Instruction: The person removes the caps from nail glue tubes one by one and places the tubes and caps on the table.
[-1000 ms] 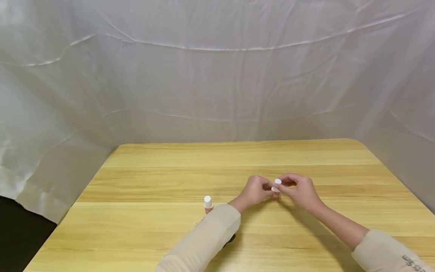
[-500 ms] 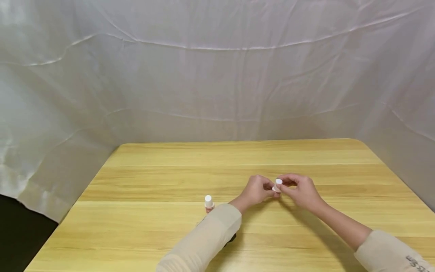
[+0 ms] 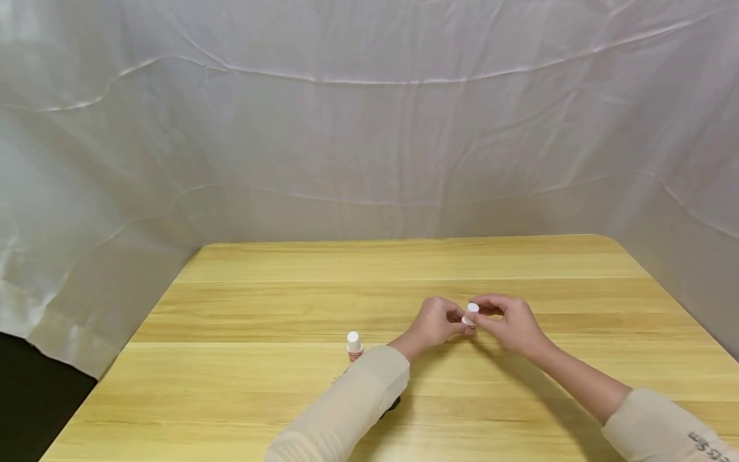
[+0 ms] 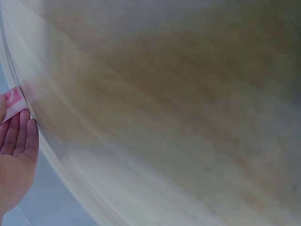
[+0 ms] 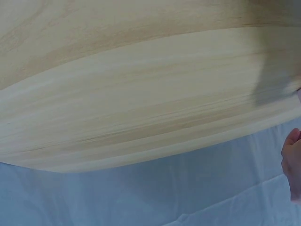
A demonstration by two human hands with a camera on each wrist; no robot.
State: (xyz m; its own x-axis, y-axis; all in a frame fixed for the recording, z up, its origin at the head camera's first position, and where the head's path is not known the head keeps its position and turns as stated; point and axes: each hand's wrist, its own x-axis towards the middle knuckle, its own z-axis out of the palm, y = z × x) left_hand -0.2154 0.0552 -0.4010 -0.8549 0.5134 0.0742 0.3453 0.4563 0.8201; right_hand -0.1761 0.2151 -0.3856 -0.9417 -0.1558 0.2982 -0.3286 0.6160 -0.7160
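Fingers point(image 4: 22, 134) of L hand point(image 3: 432, 324) pinch small btl point(image 3: 469, 323), prob. to steady it; R hand point(image 3: 510, 326) pinches its white cap point(image 3: 473, 308). 2nd btl point(image 3: 355, 346) upright on desk point(image 3: 231, 314).

White and pink against yellow grain

The held bottle point(image 3: 470, 318) is white on top; the left-wrist view shows it pink with a white band. The standing bottle point(image 3: 355, 350) is white above and reddish pink below, with paler lines across. The worktop point(image 3: 254, 314) is yellow, streaked with browner wood grain. Both sleeves point(image 3: 346, 410) are plain beige, the right one bearing dark lettering point(image 3: 707, 447). The curtain point(image 3: 369, 141) is plain silvery grey, bluish in the right-wrist view. A patch point(image 3: 40, 404) at lower left is black.
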